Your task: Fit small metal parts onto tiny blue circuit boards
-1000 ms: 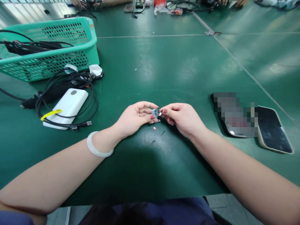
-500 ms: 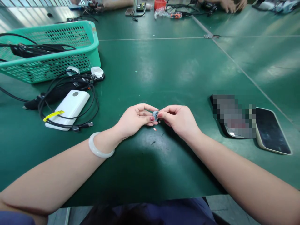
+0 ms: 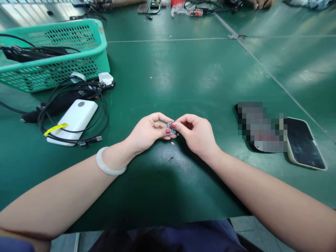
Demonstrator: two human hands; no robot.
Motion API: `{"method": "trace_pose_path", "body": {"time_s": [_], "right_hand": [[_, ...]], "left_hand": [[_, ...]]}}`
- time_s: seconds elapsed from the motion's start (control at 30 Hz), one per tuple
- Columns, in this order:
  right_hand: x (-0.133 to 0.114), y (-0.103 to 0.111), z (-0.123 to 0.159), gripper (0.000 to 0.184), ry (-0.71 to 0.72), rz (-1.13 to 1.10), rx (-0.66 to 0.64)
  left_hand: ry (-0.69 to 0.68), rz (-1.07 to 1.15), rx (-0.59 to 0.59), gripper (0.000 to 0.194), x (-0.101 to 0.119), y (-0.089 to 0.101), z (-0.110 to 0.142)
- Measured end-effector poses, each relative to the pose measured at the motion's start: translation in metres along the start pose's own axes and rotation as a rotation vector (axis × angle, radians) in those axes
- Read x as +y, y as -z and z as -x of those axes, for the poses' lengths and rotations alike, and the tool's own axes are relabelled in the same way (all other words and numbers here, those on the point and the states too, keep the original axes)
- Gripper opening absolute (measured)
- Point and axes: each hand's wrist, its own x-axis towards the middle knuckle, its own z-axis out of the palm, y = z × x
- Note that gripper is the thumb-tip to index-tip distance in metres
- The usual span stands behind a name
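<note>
Above the green table [image 3: 147,196], my left hand [image 3: 147,134] pinches a small bluish circuit board [image 3: 172,131] between thumb and fingers. From the other side my right hand [image 3: 197,134] closes on the same board, its thumb and forefinger pressed at the upper part. Whether the right fingers also hold a tinier part is hidden. Just below the fingertips lies a tiny orange-and-white piece [image 3: 172,143] on the table. A small dark mark [image 3: 171,159] shows nearer to me.
A green basket [image 3: 102,52] with black cables stands at the far left. Before it lie a white power bank [image 3: 76,120] and a coiled black cable [image 3: 107,120]. Two phones, one dark [image 3: 306,143] and one blurred out [image 3: 258,127], lie right. Another person's hand [image 3: 262,3] shows far off.
My right thumb and forefinger have moved left, onto the upper part of the board. The board now shows more of its face. The whole view has shifted slightly.
</note>
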Motion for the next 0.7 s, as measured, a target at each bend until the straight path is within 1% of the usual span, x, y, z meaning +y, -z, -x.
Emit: {"method": "trace_pose_path", "body": {"time_s": [0.07, 0.17, 0.23, 0.3, 0.33, 0.37, 0.4, 0.5, 0.53, 0.6, 0.7], "right_hand": [[-0.001, -0.001, 0.0, 0.026, 0.015, 0.018, -0.005], [0.001, 0.0, -0.002, 0.029, -0.002, -0.016, -0.058], [0.003, 0.003, -0.005, 0.034, -0.002, -0.064, -0.086], [0.006, 0.009, -0.009, 0.042, 0.025, -0.077, -0.067], [0.007, 0.012, -0.01, 0.046, 0.042, -0.049, -0.048], [0.008, 0.016, -0.011, 0.047, 0.051, 0.01, -0.034], [0.009, 0.019, -0.012, 0.042, 0.063, 0.104, -0.037], [0.01, 0.024, -0.012, 0.015, 0.117, 0.441, -0.111], [0.01, 0.024, -0.012, 0.01, 0.137, 0.525, -0.136], [0.011, 0.021, -0.011, 0.007, 0.16, 0.623, -0.172], [0.012, 0.017, -0.011, 0.009, 0.176, 0.661, -0.203]], "left_hand": [[-0.012, 0.022, -0.024, 0.031, -0.001, 0.002, 0.0], [-0.013, 0.048, -0.047, 0.031, -0.001, 0.002, 0.0], [-0.012, 0.068, -0.046, 0.033, 0.001, 0.0, 0.001], [-0.007, 0.09, -0.028, 0.034, 0.002, -0.001, 0.001], [-0.004, 0.099, -0.012, 0.034, 0.003, -0.002, 0.001], [-0.003, 0.108, 0.007, 0.035, 0.003, -0.001, 0.0], [-0.003, 0.118, 0.028, 0.034, 0.003, 0.0, -0.001], [-0.013, 0.151, 0.083, 0.029, 0.0, 0.003, -0.003], [-0.014, 0.156, 0.097, 0.027, 0.0, 0.004, -0.004], [-0.008, 0.15, 0.118, 0.025, -0.001, 0.004, -0.005], [0.002, 0.129, 0.149, 0.023, -0.001, 0.001, -0.005]]}}
